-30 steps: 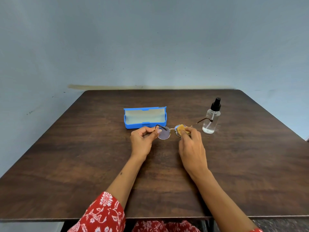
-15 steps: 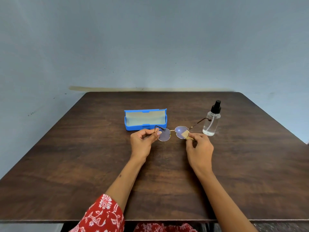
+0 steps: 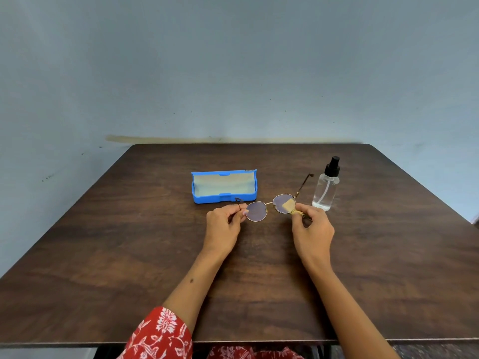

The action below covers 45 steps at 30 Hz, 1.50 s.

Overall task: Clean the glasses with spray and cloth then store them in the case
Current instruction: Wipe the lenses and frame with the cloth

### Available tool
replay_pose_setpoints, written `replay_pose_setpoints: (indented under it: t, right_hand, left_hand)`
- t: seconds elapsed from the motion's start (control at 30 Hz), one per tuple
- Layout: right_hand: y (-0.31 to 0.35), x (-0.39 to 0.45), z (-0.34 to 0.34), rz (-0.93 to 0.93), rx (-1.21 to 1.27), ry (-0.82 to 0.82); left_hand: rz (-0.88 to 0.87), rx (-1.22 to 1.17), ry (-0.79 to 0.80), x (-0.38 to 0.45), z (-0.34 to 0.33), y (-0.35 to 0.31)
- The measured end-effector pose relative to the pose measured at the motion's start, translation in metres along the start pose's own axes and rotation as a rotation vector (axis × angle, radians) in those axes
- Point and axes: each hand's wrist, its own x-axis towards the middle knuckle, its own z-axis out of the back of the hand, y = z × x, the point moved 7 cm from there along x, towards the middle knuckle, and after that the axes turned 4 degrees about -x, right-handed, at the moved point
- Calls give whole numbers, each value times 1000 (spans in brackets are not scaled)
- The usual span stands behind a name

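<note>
Holding the glasses (image 3: pixel 269 208) just above the middle of the desk (image 3: pixel 129 242), the person is working with both hands at once. The left hand (image 3: pixel 224 226) is pinching the frame at its left hinge, thumb and curled fingers closing on the metal where the folded-looking temple tip is poking up beside the knuckles. The right hand (image 3: pixel 312 229) is pinching a small tan cloth (image 3: pixel 289 204) against the right lens, the cloth showing through the glass at the lens's outer lower part; the rest of the cloth is bunching under the fingers and I cannot tell how much of it there is. The right temple is sticking out and away toward the far right, its tip ending just beside the spray bottle (image 3: pixel 325 189). That bottle, clear with a black pump top, is standing upright right of the glasses, near the right hand but apart from it; liquid is showing only low in it. The blue case (image 3: pixel 224 186) is lying open toward the far side of the desk's middle, pale lining facing the camera, just behind the left hand and left lens, not touching them. A red floral sleeve (image 3: pixel 160 332) is showing at the near edge on the left arm.
</note>
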Motion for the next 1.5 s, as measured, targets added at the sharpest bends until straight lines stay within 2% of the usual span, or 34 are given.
replay_pose_setpoints:
  t: [0.1, 0.17, 0.43, 0.67, 0.87, 0.97, 1.1, 1.2, 1.3, 1.5]
  right_hand:
    - [-1, 0, 0, 1, 3, -2]
    - [-1, 0, 0, 1, 3, -3]
    - [0, -1, -1, 37, -32, -8]
    - [0, -2, 7, 48, -47, -117]
    - [28, -13, 4, 370, -87, -163]
    - [29, -14, -3, 438, -196, -113]
    - [31, -20, -24, 561, -386, 48]
    - [29, -19, -25, 556, -487, 36]
    - [24, -13, -15, 435, -452, -35]
    - [30, -17, -21, 532, -406, 46]
  left_hand:
    - [-149, 146, -11, -3, 1, -11]
    - [-180, 188, -11, -4, 1, -13]
    - [-161, 177, -71, -7, 2, -14]
    - [-129, 197, -127, -5, 7, -12]
    - [-92, 212, -109, -5, 7, -10]
    - [-98, 222, -97, -6, 6, -13]
    - [-93, 212, -91, -7, 7, -16]
    - [-95, 190, -109, -7, 10, -15]
    - [-98, 141, -108, -6, 8, -12]
    - [-123, 171, -77, -8, 2, -13]
